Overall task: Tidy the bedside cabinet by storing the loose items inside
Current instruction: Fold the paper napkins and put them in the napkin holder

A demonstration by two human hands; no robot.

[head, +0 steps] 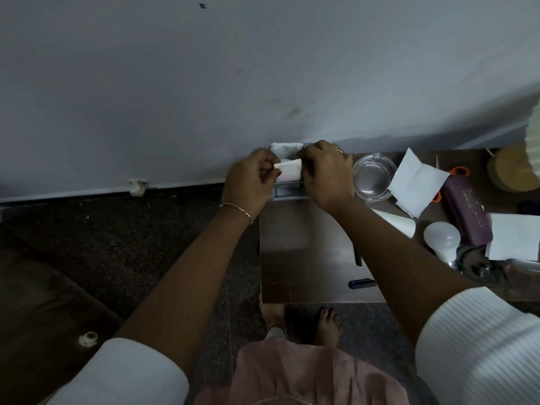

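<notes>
Folded white tissue (pixel 289 170) was held between both hands, just left of glass ashtray (pixel 371 176). Its left end was pinched by left hand (pixel 248 182), fingers curled; its right end was gripped by right hand (pixel 324 173). Tissue soft, flat, rectangular, held just above grey metal holder (pixel 287 192). Ashtray round, clear, thick-walled, set on glossy brown counter (pixel 306 258). Right of ashtray were seen creased paper sheet (pixel 415 182) and purple case (pixel 464 211); nearer, right of ashtray, paper cone (pixel 400 222) and frosted bulb (pixel 441 238).
</notes>
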